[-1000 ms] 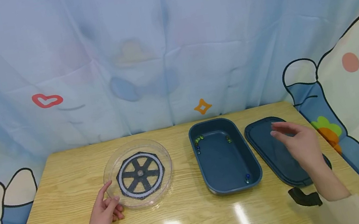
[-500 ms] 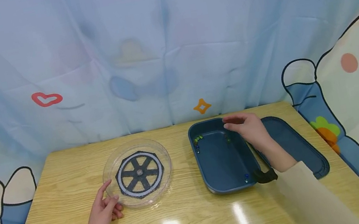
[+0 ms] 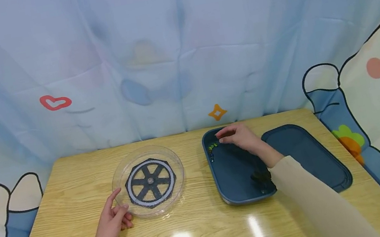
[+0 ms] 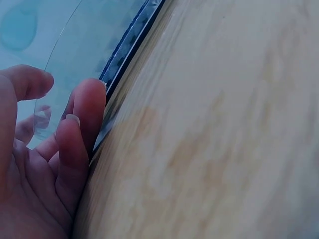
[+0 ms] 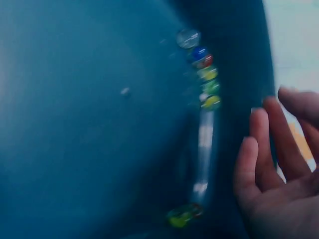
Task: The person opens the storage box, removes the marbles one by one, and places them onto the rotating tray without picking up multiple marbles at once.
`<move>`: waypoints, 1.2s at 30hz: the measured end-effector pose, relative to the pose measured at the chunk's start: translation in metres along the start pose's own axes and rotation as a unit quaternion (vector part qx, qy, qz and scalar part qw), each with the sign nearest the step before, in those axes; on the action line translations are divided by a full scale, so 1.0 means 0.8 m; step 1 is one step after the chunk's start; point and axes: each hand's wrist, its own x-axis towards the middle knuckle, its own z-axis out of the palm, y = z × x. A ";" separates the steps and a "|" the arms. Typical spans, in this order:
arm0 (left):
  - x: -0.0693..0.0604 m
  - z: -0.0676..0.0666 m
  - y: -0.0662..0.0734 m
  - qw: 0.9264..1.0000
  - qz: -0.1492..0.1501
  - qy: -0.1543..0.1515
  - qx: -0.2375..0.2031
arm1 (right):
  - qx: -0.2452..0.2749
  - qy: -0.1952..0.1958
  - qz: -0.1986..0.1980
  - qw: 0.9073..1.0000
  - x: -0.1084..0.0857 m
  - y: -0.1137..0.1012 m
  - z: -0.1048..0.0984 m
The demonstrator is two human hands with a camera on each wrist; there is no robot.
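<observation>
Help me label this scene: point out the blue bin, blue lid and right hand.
Blue bin (image 3: 230, 171): head view, bare floor.
Blue lid (image 3: 307, 152): head view, flat panel.
Right hand (image 3: 241, 135): head view, middle of hand.

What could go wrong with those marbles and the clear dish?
The marbles lie loose in the blue tray, so the right hand might send some rolling if it nudges them. The black thing on the right wrist looks to be over the tray and might bump its rim. The left hand is at the edge of the clear dish, so a push might slide it.
</observation>
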 end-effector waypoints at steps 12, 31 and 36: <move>0.004 -0.002 -0.003 1.000 -0.003 -0.006 0.001 | -0.073 -0.098 -0.006 0.992 0.018 0.019 0.019; 0.001 -0.002 -0.002 1.000 -0.007 0.000 0.010 | -0.190 -0.118 -0.043 0.974 0.025 0.021 0.040; 0.002 -0.002 -0.004 1.000 0.002 -0.001 0.015 | -0.218 -0.112 -0.056 0.968 0.024 0.022 0.041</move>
